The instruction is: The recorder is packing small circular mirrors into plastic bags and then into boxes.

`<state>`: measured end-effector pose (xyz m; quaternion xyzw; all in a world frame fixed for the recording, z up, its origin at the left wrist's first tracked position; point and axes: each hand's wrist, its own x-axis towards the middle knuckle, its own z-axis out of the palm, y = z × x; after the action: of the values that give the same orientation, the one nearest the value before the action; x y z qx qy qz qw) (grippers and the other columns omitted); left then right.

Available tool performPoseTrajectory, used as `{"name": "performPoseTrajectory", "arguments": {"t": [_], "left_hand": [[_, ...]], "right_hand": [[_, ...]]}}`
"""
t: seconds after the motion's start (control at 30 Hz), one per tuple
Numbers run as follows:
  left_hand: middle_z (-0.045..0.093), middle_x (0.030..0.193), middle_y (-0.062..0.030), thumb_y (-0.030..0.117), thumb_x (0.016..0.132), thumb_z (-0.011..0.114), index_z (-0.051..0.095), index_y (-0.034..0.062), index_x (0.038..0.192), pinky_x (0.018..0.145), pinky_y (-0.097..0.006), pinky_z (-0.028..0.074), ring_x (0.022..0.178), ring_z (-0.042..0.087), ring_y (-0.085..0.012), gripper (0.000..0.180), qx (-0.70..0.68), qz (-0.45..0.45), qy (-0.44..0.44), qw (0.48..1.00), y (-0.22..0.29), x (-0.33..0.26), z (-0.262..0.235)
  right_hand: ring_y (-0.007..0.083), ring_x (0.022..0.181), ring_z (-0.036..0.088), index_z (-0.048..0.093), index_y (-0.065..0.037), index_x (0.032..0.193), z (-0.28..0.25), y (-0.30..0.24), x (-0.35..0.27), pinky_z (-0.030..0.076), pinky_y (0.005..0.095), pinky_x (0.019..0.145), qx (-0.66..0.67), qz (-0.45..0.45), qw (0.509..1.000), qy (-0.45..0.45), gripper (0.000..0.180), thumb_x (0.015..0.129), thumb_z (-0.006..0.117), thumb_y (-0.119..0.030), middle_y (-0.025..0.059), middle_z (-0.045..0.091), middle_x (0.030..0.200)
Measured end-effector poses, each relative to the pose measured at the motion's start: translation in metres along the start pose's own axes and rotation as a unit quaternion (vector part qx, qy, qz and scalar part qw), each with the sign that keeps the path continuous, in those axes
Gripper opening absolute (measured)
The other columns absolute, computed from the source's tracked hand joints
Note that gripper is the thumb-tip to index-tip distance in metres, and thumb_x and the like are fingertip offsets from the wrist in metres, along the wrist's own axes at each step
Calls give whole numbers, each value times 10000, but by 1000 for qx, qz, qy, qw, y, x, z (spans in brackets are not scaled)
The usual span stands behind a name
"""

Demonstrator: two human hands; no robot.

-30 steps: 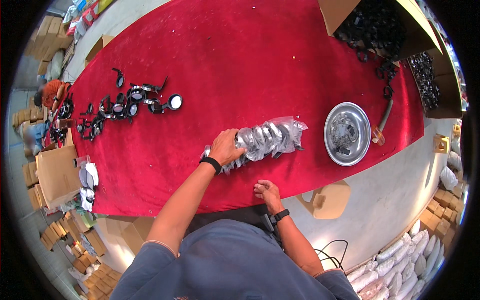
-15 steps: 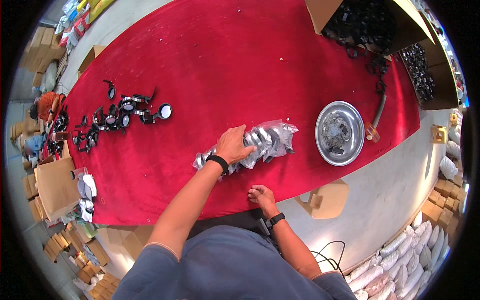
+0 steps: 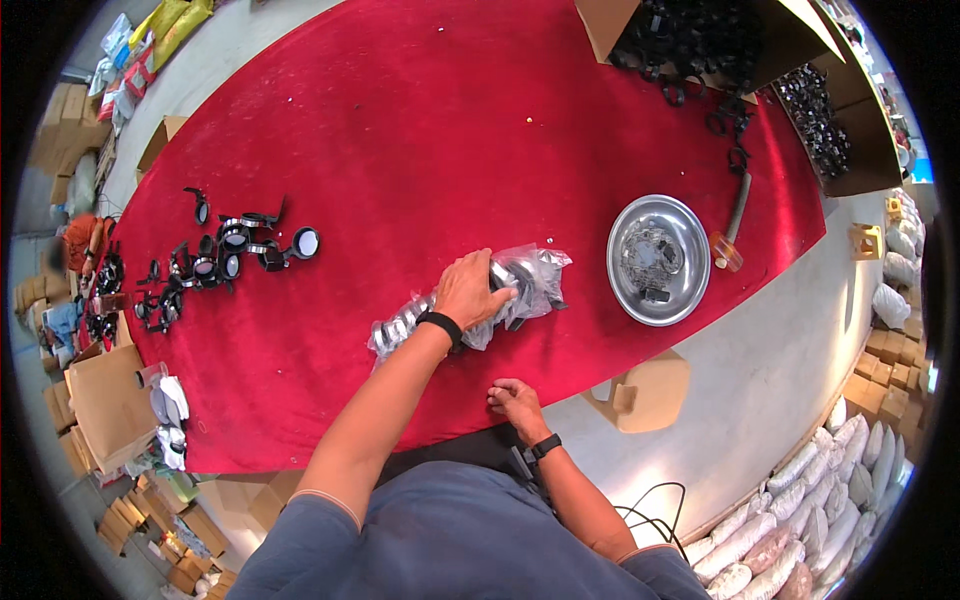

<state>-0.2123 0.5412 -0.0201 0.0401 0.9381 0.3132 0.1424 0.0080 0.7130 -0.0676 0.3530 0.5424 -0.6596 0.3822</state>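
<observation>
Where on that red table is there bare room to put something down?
The widest bare patch is the far middle of the red table, between the black parts pile and the cardboard boxes. It is crowded around the plastic bag under the left hand and the metal bowl.

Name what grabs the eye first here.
The big red table cover fills the view. At its middle the left hand presses on a clear plastic bag of metal rings, with a round steel bowl to its right. The right hand rests at the near table edge.
</observation>
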Motion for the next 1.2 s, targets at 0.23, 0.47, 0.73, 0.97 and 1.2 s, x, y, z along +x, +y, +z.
{"name": "performPoseTrajectory", "arguments": {"t": [0.23,0.47,0.73,0.97,1.2], "left_hand": [[693,1158,-277,395,815,780,609,-50,1294,1016,-526,512,1132,653,-437,676,37,-6,-36,999,-15,-6,7],[706,1149,-259,342,792,778,601,-48,1352,1006,-518,512,1128,664,-411,706,66,-1,-74,995,-39,-44,-13],[581,1455,-266,400,666,942,498,-37,1480,1172,-492,441,1376,542,-418,1024,55,28,-37,997,-73,-92,-79],[466,1581,-262,475,551,1004,440,46,1576,1192,-505,434,1423,486,-453,1246,27,-50,-63,996,-139,-157,-93],[547,1512,-193,451,624,966,515,161,1542,1123,-516,486,1352,541,-427,1063,-11,-51,-56,997,-146,-149,-78]], "right_hand": [[347,997,741,673,0,1264,-3,-58,-17,595,445,895,-280,-275,916,84,315,951,663,-42,209,734,1123],[446,1226,614,564,7,1385,42,-160,22,521,503,1055,-428,-527,734,40,565,830,652,65,256,607,1374],[481,1342,552,397,-8,1584,66,-196,69,509,500,1124,-714,-406,555,-128,1028,671,869,8,238,432,1620],[491,1409,493,412,-105,1603,92,-227,63,537,523,1107,-744,-322,551,-199,1080,667,939,-212,228,330,1685],[441,1309,546,476,-220,1576,128,-210,56,556,529,1061,-730,-426,491,-211,1055,660,952,-438,189,450,1594]]}}
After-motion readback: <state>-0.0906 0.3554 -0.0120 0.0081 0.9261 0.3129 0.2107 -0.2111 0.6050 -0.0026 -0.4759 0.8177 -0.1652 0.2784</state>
